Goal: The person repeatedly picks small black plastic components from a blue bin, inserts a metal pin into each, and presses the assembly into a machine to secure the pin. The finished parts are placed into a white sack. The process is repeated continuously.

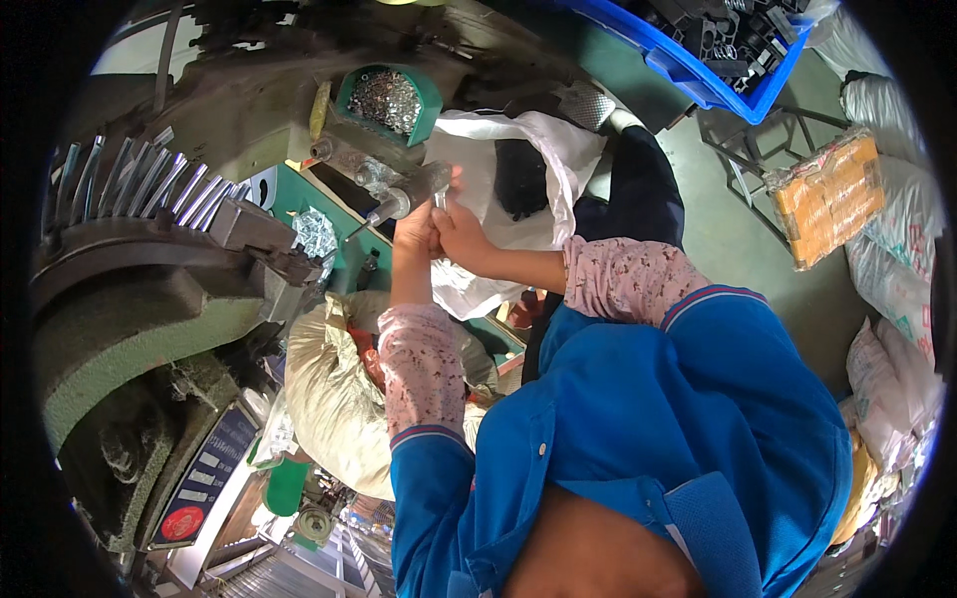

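My left hand (415,230) and my right hand (465,235) meet in front of a machine's metal spindle (393,203). The right hand's fingers are closed around a small shiny metal piece (440,198), whose exact kind is too small to tell. Curled beside it, the left hand's fingers are partly hidden, and what they grip cannot be made out. Just above the hands is the rounded metal end (432,177) of the machine part. Behind them lies an open white sack (563,149) with dark contents.
A green bin (431,108) of small metal parts stands beyond the spindle. Long shiny rods (150,179) line the machine at left. A pale sack (324,399) bulges beside my left arm. At right are a blue crate (688,75) and a wrapped orange-brown package (825,194).
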Motion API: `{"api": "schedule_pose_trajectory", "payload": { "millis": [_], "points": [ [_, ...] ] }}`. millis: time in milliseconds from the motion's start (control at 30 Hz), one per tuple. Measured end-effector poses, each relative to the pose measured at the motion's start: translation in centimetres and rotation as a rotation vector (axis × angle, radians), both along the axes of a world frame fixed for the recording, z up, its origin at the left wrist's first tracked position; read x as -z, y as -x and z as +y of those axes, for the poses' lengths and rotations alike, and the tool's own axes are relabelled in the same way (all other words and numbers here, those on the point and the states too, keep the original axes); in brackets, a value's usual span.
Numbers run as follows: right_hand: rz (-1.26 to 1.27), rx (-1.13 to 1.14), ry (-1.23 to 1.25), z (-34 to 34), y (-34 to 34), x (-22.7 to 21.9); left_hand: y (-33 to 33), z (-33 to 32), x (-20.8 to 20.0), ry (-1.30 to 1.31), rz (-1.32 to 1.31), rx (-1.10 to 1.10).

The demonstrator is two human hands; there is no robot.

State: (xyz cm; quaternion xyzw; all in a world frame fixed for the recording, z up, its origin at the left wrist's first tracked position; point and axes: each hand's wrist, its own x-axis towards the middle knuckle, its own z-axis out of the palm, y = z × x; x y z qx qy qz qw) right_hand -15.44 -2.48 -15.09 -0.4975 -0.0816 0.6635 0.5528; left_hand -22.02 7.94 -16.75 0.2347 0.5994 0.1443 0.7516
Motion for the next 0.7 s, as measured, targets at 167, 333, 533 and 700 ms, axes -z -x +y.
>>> {"api": "schedule_pose_trajectory", "payload": {
  "millis": [167, 333, 533, 700],
  "points": [
    [-0.050, -0.415, -0.035, -1.3, -5.7, 0.7, 2.4, -0.1, 2.8, -0.031, -0.264, -0.061],
    [-0.406, -1.165, -0.258, 5.7, -17.2, 2.6, 1.4, -1.1, 2.7, -0.071, -0.335, -0.120],
    [-0.170, -0.911, -0.065, 1.4, -15.0, 2.0, -0.4, -2.0, 1.9, -0.060, -0.452, -0.173],
    [-0.046, -0.514, -0.054, -2.3, -9.9, 0.1, 0.5, -2.6, 2.5, -0.095, -0.458, -0.119]
  ]
}}
